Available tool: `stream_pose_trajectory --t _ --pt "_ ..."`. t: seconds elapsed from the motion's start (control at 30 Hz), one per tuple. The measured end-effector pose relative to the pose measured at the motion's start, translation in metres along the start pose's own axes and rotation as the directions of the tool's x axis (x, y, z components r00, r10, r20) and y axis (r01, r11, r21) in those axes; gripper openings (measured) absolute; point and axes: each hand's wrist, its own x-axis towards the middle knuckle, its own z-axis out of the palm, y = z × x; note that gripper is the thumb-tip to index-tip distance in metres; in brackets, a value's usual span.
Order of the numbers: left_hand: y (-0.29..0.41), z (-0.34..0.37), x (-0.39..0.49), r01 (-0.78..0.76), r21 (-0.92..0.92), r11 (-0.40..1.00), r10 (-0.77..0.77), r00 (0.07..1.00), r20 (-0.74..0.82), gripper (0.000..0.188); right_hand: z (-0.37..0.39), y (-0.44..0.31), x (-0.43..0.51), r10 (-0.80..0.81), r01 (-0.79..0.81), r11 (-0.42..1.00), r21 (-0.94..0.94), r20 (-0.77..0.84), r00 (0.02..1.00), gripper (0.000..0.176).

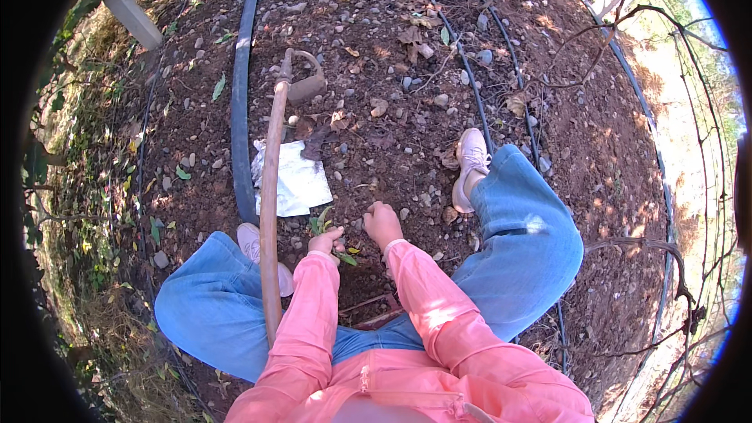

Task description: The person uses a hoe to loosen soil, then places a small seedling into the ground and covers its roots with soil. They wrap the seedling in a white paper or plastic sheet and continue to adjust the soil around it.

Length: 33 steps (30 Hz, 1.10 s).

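Observation:
My left hand (326,242) is closed around a few green leaves (321,221), which stick out above and below the fingers. To its right, low over the soil, my right hand (382,222) has its fingers curled in; whether it pinches anything is hidden. A stirrup hoe lies in front of me: its wooden handle (272,200) leans across my left leg, and its looped metal head (306,87) rests on the ground. White paper sheets (294,181) lie on the soil, partly under the handle.
A flat dark hose (241,94) runs along the left, and thin black irrigation pipes (467,64) pass at the right. Bare vines (652,244) reach in from the right. A concrete post (130,12) stands at upper left. Stones and dry leaves (412,38) litter the reddish soil (376,141).

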Motion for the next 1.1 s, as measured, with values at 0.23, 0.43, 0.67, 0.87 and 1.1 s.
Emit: stream_pose_trajectory --t 0.23,0.43,0.67,0.87,1.1 --pt "0.003 0.008 -0.012 -0.002 0.007 1.0 0.002 0.997 0.076 0.012 -0.038 0.052 0.076 0.043 -0.086 0.983 -0.164 -0.253 0.967 0.035" --pt "-0.002 0.005 -0.006 0.01 0.036 0.999 -0.009 1.0 -0.027 0.011 -0.098 0.08 0.149 0.004 -0.082 0.88 -0.467 -0.166 0.986 0.031" --pt "-0.009 -0.004 0.015 0.105 -0.031 0.994 -0.108 0.988 -0.115 0.015 -0.092 0.091 0.175 -0.01 -0.086 0.896 -0.436 -0.214 0.977 0.032" --pt "-0.02 -0.001 0.027 0.114 -0.035 0.993 -0.118 0.986 -0.118 0.013 -0.046 0.035 0.198 -0.427 0.33 0.899 -0.287 -0.413 0.805 0.034" --pt "-0.013 -0.003 0.036 0.164 -0.104 0.981 -0.177 0.976 -0.128 0.007 -0.021 -0.031 0.232 -0.239 0.196 0.857 -0.477 -0.032 0.97 0.085"
